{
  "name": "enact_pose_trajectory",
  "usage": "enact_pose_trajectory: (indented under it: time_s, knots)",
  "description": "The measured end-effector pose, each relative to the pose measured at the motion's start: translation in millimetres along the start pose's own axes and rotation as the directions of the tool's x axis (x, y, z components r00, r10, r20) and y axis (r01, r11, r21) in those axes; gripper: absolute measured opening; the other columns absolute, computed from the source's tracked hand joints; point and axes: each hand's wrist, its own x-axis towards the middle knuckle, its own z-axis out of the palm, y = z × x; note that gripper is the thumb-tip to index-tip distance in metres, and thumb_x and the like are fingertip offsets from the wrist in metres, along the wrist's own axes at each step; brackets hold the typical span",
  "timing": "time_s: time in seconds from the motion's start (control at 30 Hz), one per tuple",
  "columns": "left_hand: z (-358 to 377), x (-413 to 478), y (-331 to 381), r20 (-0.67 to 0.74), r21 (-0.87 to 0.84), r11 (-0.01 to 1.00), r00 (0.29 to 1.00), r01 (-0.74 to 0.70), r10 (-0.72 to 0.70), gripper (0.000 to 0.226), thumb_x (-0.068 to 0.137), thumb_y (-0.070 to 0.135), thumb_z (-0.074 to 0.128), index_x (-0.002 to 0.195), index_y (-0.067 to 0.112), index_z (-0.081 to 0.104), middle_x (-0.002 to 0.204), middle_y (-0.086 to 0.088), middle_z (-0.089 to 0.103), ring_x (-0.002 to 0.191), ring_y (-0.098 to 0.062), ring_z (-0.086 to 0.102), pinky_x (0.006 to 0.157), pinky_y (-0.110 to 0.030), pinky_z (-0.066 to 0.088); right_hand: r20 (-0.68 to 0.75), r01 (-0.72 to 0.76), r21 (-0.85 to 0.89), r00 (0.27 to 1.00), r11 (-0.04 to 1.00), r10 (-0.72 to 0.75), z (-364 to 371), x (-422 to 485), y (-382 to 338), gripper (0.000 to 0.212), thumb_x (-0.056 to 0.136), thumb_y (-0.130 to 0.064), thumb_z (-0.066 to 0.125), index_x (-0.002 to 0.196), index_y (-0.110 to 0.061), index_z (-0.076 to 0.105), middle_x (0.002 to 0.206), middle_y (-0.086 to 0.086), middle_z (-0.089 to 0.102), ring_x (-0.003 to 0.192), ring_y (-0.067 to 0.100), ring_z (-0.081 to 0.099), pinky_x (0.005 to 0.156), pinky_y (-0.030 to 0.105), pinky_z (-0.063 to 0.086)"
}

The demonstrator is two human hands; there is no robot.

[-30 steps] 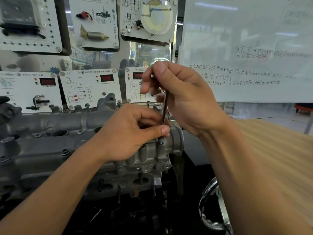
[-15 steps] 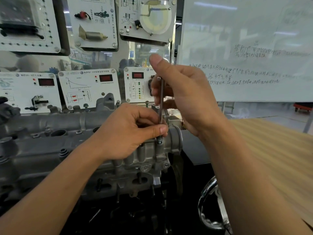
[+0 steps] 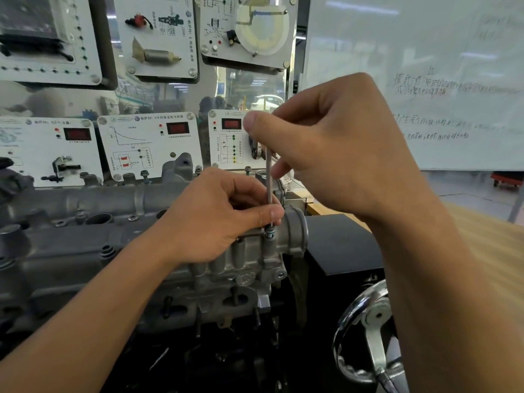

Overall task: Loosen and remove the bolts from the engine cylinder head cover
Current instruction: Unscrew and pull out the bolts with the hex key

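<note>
A thin metal rod (image 3: 268,182) is held upright over the right end of the grey engine cover (image 3: 85,242). Its upper part is pinched between the thumb and curled fingers of the right hand (image 3: 334,154). Its lower part is gripped by the left hand (image 3: 215,219), whose thumb is laid across the rod just above its tip. The tip is seated on the head of a bolt (image 3: 270,232), which is standing in its boss at the near right corner of the cover, beside the round collar at the cover's end. How far the bolt is threaded into the boss cannot be told.

A raised bolt (image 3: 145,175) is seen standing at the cover's far edge. A round hole (image 3: 99,218) is set in the top of the cover to the left; its inside is dark, and what is in it cannot be made out.

White panels (image 3: 147,143) with diagrams are mounted behind the engine. A whiteboard (image 3: 425,80) is placed to the right, above a wooden table (image 3: 496,245). A chrome handwheel (image 3: 374,316) is seen below the right forearm.
</note>
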Motion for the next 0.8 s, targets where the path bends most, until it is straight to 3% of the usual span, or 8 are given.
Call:
enact_pose_trajectory:
  time_s: [0.1,0.2,0.33,0.53,0.63,0.7,0.8]
  knots:
    - [-0.3,-1.7,0.0,0.003,0.029,0.999,1.0,-0.027,0.027,0.006,0.081,0.026,0.076,0.08,0.02,0.079,0.078,0.006,0.077,0.078,-0.008,0.074,0.08,-0.019,0.057,0.099,0.0,0.164,0.995,0.986,-0.017,-6.0,4.0,9.4,0.028,0.091,-0.012,0.062,0.073,0.007,0.072,0.067,0.011,0.072,0.056,0.022,0.071,0.049,0.035,0.055]
    - [-0.2,-2.5,2.0,0.01,0.047,0.998,0.999,-0.044,0.043,0.007,0.081,0.024,0.076,0.083,0.018,0.079,0.079,0.007,0.077,0.076,-0.005,0.074,0.074,-0.012,0.054,0.238,-0.082,0.39,0.971,0.917,-0.014,-8.3,7.1,21.5,0.026,0.1,-0.011,0.055,0.088,0.006,0.071,0.08,0.011,0.075,0.061,0.019,0.072,0.051,0.028,0.054]
    - [0.1,-2.0,2.8,0.012,0.038,0.997,0.998,-0.064,0.063,0.008,0.08,0.022,0.076,0.084,0.016,0.078,0.079,0.007,0.077,0.076,-0.005,0.073,0.074,-0.012,0.053,0.358,-0.29,0.678,0.933,0.676,0.042,0.6,10.3,38.7,0.025,0.098,-0.022,0.052,0.098,-0.001,0.065,0.078,0.01,0.073,0.053,0.017,0.059,0.05,0.025,0.049]
    - [-1.1,-2.6,1.1,0.069,-0.022,0.998,0.996,-0.059,0.06,0.014,0.089,0.017,0.066,0.099,0.015,0.075,0.091,0.006,0.078,0.093,-0.005,0.073,0.082,-0.013,0.054,0.384,-0.402,0.814,0.914,0.42,0.131,24.4,14.3,45.8,0.032,0.105,-0.031,0.041,0.096,-0.012,0.066,0.055,-0.003,0.052,0.046,0.009,0.029,0.045,0.024,0.024]
    - [-1.1,-1.7,0.7,0.087,-0.034,0.998,0.995,-0.045,0.048,0.016,0.09,0.02,0.063,0.099,0.015,0.075,0.094,0.005,0.078,0.095,-0.006,0.073,0.083,-0.015,0.055,0.281,-0.388,0.779,0.918,0.492,0.28,36.8,15.5,37.2,0.032,0.104,-0.033,0.045,0.091,-0.016,0.068,0.044,-0.007,0.042,0.045,0.012,0.024,0.048,0.029,0.015]
    - [-2.0,-1.8,-0.2,0.085,-0.062,0.998,0.996,-0.03,0.035,0.019,0.089,0.022,0.063,0.099,0.012,0.075,0.093,0.003,0.078,0.094,-0.009,0.074,0.084,-0.018,0.056,0.116,-0.315,0.721,0.933,0.618,0.341,42.2,14.2,30.0,0.032,0.103,-0.031,0.05,0.086,-0.012,0.069,0.041,-0.005,0.045,0.041,0.011,0.033,0.042,0.022,0.025]
    - [-2.0,-1.9,-2.0,0.065,-0.081,0.997,0.998,-0.02,0.025,0.019,0.088,0.022,0.063,0.098,0.011,0.076,0.091,0.001,0.078,0.092,-0.011,0.074,0.085,-0.023,0.058,-0.094,-0.165,0.667,0.949,0.726,0.302,45.4,12.3,24.7,0.036,0.103,-0.032,0.052,0.078,-0.01,0.068,0.045,0.0,0.053,0.043,0.011,0.043,0.042,0.016,0.035]
